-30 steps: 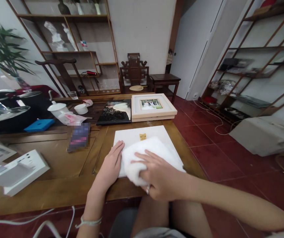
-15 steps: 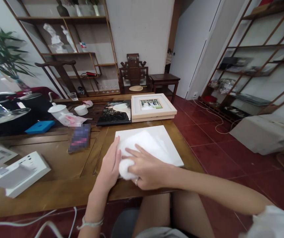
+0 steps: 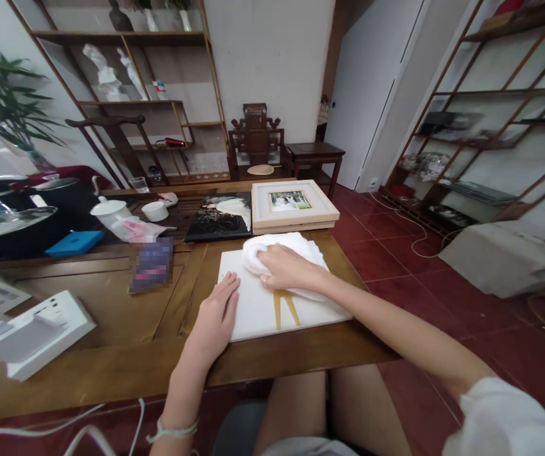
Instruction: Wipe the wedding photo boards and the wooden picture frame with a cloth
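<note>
A flat white board [image 3: 253, 316] lies near the front edge of the wooden table, with a tan V-shaped marking on its lower part. My right hand [image 3: 286, 266] is closed on a bunched white cloth [image 3: 296, 242], pressed against the board's far side. Part of the cloth spreads out to the right beneath my wrist. My left hand [image 3: 215, 313] rests flat on the board's left edge, fingers stretched out and holding nothing.
Beyond the board are a light wooden picture frame [image 3: 296, 218] and a dark photo panel [image 3: 218, 218]. On the left stand a white device [image 3: 39, 335], a blue box [image 3: 74, 243], a white teapot [image 3: 111, 210] and a black pot [image 3: 20, 231].
My right hand has pushed the cloth away from me toward the board's far edge, uncovering the tan marking. My left hand stays at the left edge, slightly shifted.
</note>
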The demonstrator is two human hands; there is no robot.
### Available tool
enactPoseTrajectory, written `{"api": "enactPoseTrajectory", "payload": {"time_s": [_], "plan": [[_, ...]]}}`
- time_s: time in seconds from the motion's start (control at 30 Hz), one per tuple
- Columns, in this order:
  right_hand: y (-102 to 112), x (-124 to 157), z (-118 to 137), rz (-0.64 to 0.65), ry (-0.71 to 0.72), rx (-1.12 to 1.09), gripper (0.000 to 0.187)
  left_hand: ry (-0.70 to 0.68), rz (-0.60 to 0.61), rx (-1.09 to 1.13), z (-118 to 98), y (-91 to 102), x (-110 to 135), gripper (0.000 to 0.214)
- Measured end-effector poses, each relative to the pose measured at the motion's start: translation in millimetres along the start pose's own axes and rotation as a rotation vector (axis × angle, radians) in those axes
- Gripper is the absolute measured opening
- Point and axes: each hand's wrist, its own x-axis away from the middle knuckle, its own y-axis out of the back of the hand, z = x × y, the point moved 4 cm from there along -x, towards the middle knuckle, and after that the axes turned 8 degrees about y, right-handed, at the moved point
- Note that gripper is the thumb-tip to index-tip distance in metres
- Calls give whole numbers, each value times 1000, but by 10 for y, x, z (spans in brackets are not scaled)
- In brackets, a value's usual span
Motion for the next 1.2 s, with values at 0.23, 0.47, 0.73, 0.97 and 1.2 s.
{"api": "enactPoseTrajectory", "payload": {"time_s": [0.23, 0.47, 0.73, 0.97, 1.2], "plan": [[-80, -413, 171, -20, 120, -13, 17, -10, -23, -6, 0, 25, 2, 38], [-62, 99, -363, -35, -132, -7, 19, 10, -3, -4, 26, 1, 7, 38], [-3, 883, -663, -109, -240, 31, 27, 9, -24, 20, 44, -1, 16, 37], [-190, 868, -362, -200, -22, 69, 23, 16, -16, 17, 37, 0, 8, 38], [-226, 716, -323, -158, -87, 53, 30, 3, -25, 25, 42, 8, 7, 35]]}}
